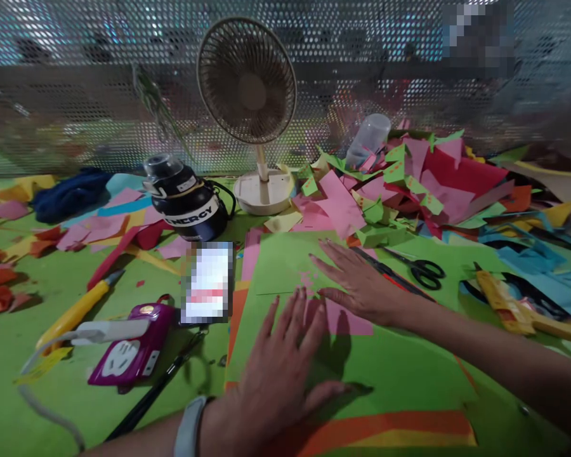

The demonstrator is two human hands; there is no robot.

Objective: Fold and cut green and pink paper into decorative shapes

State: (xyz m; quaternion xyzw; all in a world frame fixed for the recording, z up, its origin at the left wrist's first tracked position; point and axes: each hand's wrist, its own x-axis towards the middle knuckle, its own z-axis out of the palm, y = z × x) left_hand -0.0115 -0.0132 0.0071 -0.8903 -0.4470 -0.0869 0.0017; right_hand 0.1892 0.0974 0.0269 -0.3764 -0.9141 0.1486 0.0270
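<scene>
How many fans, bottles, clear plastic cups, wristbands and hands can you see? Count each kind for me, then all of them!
Fan: 1
Bottle: 1
Clear plastic cup: 1
Wristband: 1
Hands: 2, left hand and right hand
Total: 6

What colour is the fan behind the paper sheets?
The fan looks beige, seen best in the head view.
</scene>
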